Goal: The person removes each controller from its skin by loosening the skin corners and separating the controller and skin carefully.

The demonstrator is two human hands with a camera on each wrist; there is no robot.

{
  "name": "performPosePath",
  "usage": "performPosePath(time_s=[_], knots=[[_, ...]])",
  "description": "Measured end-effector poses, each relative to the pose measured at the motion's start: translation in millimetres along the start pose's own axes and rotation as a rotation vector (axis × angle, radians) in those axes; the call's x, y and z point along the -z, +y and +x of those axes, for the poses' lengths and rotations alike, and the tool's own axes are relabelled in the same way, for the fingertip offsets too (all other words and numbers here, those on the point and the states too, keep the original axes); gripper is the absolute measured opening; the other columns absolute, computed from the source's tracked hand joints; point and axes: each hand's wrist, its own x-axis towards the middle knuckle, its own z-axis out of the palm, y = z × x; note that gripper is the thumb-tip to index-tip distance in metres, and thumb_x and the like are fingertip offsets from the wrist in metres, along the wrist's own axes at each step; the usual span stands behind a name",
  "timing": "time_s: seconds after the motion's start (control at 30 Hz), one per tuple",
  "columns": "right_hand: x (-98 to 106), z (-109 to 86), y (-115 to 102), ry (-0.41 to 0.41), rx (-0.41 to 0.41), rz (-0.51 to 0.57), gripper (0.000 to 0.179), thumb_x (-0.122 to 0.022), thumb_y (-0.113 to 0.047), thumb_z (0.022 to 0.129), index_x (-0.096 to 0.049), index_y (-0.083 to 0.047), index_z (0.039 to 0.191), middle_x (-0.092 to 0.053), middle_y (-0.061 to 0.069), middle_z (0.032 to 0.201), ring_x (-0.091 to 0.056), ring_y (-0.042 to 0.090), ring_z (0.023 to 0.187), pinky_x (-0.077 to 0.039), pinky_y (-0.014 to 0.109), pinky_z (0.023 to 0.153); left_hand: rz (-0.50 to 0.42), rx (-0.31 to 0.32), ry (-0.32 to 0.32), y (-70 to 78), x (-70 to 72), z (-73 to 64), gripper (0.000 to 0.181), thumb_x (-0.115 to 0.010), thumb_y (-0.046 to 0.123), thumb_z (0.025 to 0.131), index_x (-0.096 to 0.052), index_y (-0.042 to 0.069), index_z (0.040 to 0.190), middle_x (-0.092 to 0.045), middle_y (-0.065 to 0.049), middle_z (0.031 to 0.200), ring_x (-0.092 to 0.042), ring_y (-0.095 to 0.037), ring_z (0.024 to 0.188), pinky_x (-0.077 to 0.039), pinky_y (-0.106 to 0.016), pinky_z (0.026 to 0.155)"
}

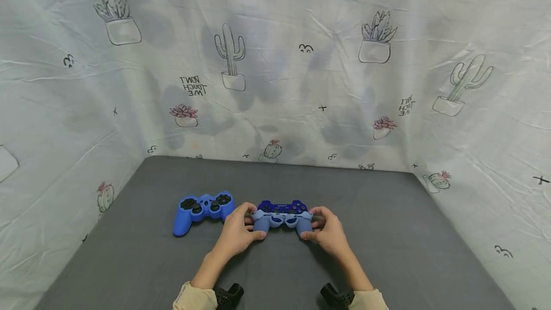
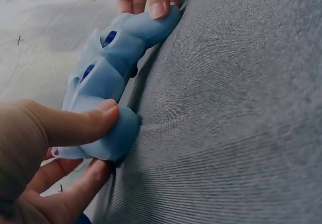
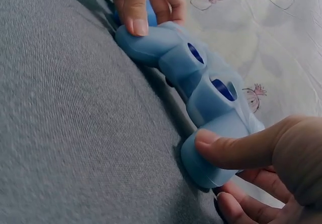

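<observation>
A dark blue Sony game controller (image 1: pixel 281 207) sits at the middle of the grey table, its button face up. A soft light blue silicone cover (image 1: pixel 260 222) wraps the near part and both grips. The controller's far part with the buttons shows outside it. My left hand (image 1: pixel 237 232) pinches the left grip through the cover, thumb on top and fingers beneath. On the other side, my right hand (image 1: pixel 329 234) holds the right grip the same way. Dark blue shows through two holes of the cover (image 2: pixel 133 30) in the left wrist view. The controller's underside is hidden.
Just left of my left hand lies another controller (image 1: pixel 182 221) in a brighter blue cover, with black pads and sticks. The grey table (image 1: pixel 387 252) is bounded by a white sheet (image 1: pixel 284 99) printed with cacti at the back and sides.
</observation>
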Motion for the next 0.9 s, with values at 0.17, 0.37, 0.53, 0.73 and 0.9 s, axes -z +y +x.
performPosePath(time_s=[0.17,0.37,0.53,0.73,0.9], knots=[[0,5.2,0,0.007,-0.005,0.01,0.056,-0.094,-0.003,0.06,-0.063,-0.012,0.105,-0.065,0.008,0.097,-0.061,0.022,0.078,-0.048,0.036,0.057,0.051,-0.024,-0.034,-0.7,5.4,7.2,0.052,-0.09,0.004,0.07,-0.055,0.01,0.107,-0.055,-0.007,0.105,-0.06,-0.02,0.084,-0.053,-0.032,0.069],[-1,9.6,2,-0.008,0.018,0.024,0.052,-0.094,-0.005,0.061,-0.061,-0.012,0.1,-0.06,0.009,0.077,-0.055,0.021,0.064,-0.044,0.033,0.052,0.084,-0.047,-0.048,-5.3,7.9,12.5,0.047,-0.089,0.007,0.072,-0.055,0.01,0.105,-0.054,-0.005,0.098,-0.057,-0.018,0.081,-0.052,-0.03,0.067],[1,13.9,4,-0.006,0.017,-0.007,0.047,-0.096,-0.011,0.058,-0.063,-0.014,0.092,-0.057,0.006,0.068,-0.052,0.019,0.059,-0.042,0.03,0.051,0.109,-0.062,-0.049,-8.2,9.4,16.0,0.042,-0.088,0.01,0.074,-0.056,0.011,0.102,-0.053,-0.003,0.094,-0.057,-0.018,0.08,-0.051,-0.03,0.064],[-1,17.0,2,0.001,0.038,-0.064,0.045,-0.097,-0.015,0.058,-0.063,-0.014,0.088,-0.055,0.002,0.063,-0.052,0.017,0.057,-0.042,0.03,0.049,0.165,-0.059,-0.009,-8.5,9.9,18.8,0.037,-0.088,0.013,0.074,-0.057,0.012,0.094,-0.054,0.001,0.089,-0.056,-0.016,0.076,-0.047,-0.033,0.064],[-6,16.9,4,0.008,0.063,-0.082,0.046,-0.094,-0.016,0.064,-0.063,-0.014,0.098,-0.058,0.003,0.068,-0.053,0.016,0.058,-0.043,0.03,0.05,0.148,-0.022,0.024,-9.0,10.8,21.0,0.04,-0.089,0.013,0.073,-0.061,0.01,0.101,-0.06,-0.003,0.096,-0.06,-0.018,0.078,-0.05,-0.036,0.066]])
